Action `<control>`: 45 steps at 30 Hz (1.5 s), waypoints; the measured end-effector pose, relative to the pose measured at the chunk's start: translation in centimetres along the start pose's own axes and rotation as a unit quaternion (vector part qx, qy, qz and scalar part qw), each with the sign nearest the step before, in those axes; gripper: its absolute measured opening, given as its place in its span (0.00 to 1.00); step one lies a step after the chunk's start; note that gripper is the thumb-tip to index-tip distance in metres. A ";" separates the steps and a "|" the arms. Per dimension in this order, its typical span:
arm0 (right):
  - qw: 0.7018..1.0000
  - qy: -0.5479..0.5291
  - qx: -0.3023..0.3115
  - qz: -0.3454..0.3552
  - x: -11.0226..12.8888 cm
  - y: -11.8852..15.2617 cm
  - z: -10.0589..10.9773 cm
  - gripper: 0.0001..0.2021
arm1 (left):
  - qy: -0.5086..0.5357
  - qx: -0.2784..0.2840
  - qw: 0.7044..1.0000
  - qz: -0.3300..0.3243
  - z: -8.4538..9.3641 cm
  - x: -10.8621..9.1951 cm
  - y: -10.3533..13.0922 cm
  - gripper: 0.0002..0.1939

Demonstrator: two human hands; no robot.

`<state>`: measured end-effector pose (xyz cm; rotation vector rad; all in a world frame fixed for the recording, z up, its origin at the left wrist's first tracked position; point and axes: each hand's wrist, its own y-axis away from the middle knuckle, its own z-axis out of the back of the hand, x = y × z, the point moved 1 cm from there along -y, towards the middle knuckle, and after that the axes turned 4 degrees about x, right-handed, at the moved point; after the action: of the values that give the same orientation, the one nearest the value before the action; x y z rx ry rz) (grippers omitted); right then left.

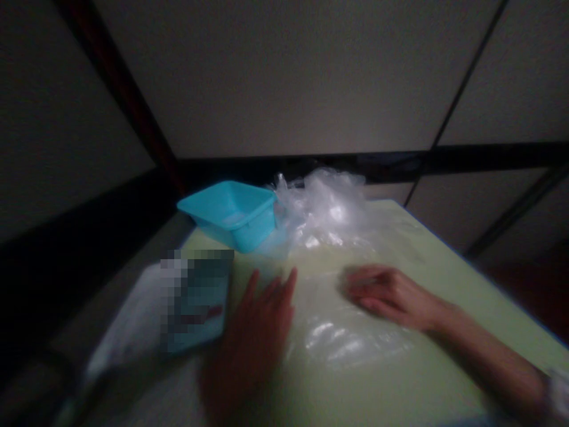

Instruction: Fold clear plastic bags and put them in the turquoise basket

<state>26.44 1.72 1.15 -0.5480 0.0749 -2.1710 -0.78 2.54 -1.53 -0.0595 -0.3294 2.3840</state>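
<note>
A clear plastic bag (351, 323) lies spread over the pale yellow-green tabletop (427, 367). My left hand (255, 335) is open at the left edge of the plastic, fingers spread and pointing away from me. On the right, my right hand (386, 293) rests over the plastic with its fingers curled together. Its fingertips are blurred, and whatever they might hold is hidden. Beyond both hands, more clear plastic (331, 204) is heaped up and crumpled.
A turquoise plastic basin (253, 231) stands at the back left of the table, beside the crumpled plastic. A pixelated flat object (200, 308) lies left of my left hand, next to something white (133, 314). Pale panels (302, 83) rise behind the table.
</note>
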 end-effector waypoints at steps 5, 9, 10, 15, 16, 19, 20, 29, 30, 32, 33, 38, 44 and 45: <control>0.999 -0.024 0.015 0.021 0.6 -0.2 0.0 0.15 | 0.025 0.013 0.999 0.017 0.1 0.4 -0.2 0.29; 0.998 -0.048 0.039 0.032 1.6 -0.4 0.0 0.16 | 0.049 0.038 0.998 0.005 0.3 0.9 -0.5 0.31; 0.997 -0.048 0.046 0.033 1.9 -0.4 0.0 0.16 | 0.053 0.045 0.998 0.001 0.3 1.0 -0.6 0.31; 0.995 -0.027 0.072 0.061 2.6 -0.4 -0.4 0.15 | 0.062 0.080 0.995 -0.008 0.0 1.2 -0.8 0.31; 0.996 -0.019 0.063 0.064 2.5 -0.3 -0.4 0.16 | 0.061 0.079 0.995 -0.010 0.0 1.2 -0.8 0.31; 0.998 0.004 0.034 0.046 1.8 -0.2 -0.2 0.16 | 0.070 0.055 0.995 -0.044 0.3 0.7 -0.4 0.32; 0.999 0.009 0.028 0.037 1.5 -0.2 -0.1 0.16 | 0.080 0.044 0.994 -0.067 0.6 0.3 -0.1 0.33; 1.000 0.013 -0.017 0.003 0.2 0.0 0.4 0.15 | 0.193 0.132 0.925 -0.299 4.0 -4.7 0.7 0.24; 1.000 0.012 -0.025 0.000 0.1 0.0 0.5 0.15 | 0.197 0.131 0.923 -0.305 4.1 -4.8 0.6 0.23; 0.999 0.009 -0.041 -0.004 -0.1 0.1 0.6 0.15 | 0.202 0.130 0.915 -0.323 4.3 -4.7 0.7 0.21; 0.999 0.007 -0.046 -0.006 -0.2 0.1 0.7 0.15 | 0.205 0.126 0.911 -0.336 4.4 -4.6 0.8 0.20; 0.998 0.008 -0.062 -0.011 -0.4 0.1 0.8 0.15 | 0.225 0.052 0.910 -0.343 5.0 -4.1 1.4 0.15; 0.999 -0.012 -0.049 -0.018 -0.8 -0.1 0.1 0.16 | 0.125 0.015 0.946 -0.299 4.0 -5.1 1.9 0.21; 0.999 -0.016 -0.044 -0.020 -0.8 -0.3 -0.1 0.17 | 0.112 0.008 0.952 -0.286 3.7 -5.2 2.1 0.23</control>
<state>26.61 2.55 0.85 -0.6393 0.1424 -2.2050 1.21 -3.19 1.27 -0.1979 -0.1862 1.7816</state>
